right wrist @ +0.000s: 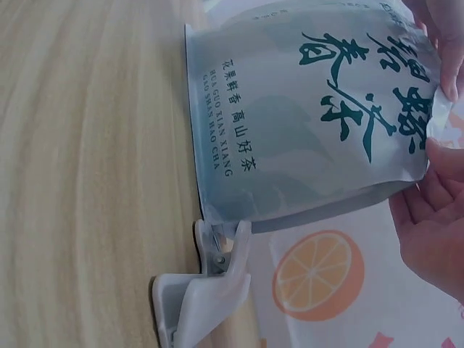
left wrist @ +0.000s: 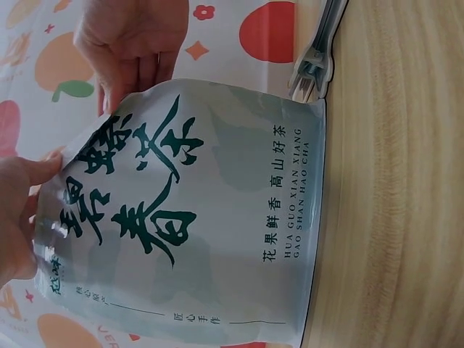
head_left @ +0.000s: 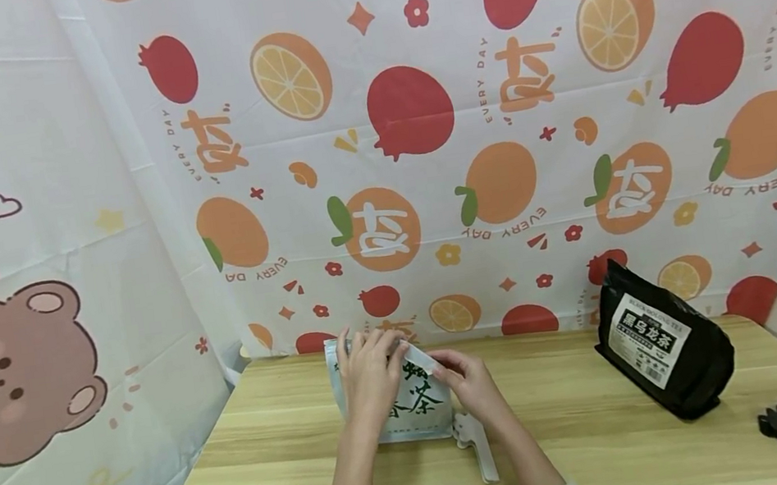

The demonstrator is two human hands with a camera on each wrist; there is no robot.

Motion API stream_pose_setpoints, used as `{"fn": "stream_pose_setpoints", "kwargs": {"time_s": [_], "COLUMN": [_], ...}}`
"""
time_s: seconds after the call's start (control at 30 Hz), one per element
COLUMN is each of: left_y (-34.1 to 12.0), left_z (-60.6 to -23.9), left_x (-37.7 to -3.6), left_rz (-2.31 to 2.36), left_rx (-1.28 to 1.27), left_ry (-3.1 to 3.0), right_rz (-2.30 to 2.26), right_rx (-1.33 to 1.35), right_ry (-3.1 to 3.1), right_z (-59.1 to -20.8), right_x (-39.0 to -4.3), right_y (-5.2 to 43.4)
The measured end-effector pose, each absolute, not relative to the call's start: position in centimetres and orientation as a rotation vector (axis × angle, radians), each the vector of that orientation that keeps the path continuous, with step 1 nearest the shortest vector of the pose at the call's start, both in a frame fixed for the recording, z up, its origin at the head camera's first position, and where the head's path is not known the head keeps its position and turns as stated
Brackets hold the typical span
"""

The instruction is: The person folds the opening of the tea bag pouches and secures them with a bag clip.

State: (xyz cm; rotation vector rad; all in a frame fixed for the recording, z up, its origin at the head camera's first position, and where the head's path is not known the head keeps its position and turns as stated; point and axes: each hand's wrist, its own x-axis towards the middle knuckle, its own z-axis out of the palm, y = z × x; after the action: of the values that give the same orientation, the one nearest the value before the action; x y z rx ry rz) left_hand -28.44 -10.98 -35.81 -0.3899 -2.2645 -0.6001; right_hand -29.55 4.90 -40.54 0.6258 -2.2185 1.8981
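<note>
Both the left hand (head_left: 369, 369) and right hand (head_left: 470, 384) pinch the folded top of the pale green tea pouch (head_left: 411, 401) standing mid-table; best keep that fold flat and tight, with the white bag clip (head_left: 478, 445) lying at the pouch's five o'clock.

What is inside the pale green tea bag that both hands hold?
The contents cannot be seen: the pale green tea bag is opaque. Left hand and right hand pinch its folded top. It stands on the wooden table.
</note>
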Motion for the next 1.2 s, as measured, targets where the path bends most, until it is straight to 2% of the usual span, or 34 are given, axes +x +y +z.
{"fn": "stream_pose_setpoints", "kwargs": {"time_s": [0.33,0.6,1.2], "left_y": [-10.8,-10.8,-10.7], "left_z": [-35.8,-36.1,-36.5], "left_x": [-28.1,-28.1,-27.8], "left_rz": [-0.602,-0.615,-0.617], "left_rx": [-0.386,-0.381,-0.362], "left_ry": [-2.255,-2.208,-2.191], "right_rz": [1.804,1.824,1.805], "right_rx": [0.588,0.493,0.424], "right_ry": [-2.231,-2.154,-2.112], "right_z": [-38.4,-40.9,-41.5], "right_x": [-27.6,-29.6,-29.7], "right_y": [4.8,4.5,3.9]}}
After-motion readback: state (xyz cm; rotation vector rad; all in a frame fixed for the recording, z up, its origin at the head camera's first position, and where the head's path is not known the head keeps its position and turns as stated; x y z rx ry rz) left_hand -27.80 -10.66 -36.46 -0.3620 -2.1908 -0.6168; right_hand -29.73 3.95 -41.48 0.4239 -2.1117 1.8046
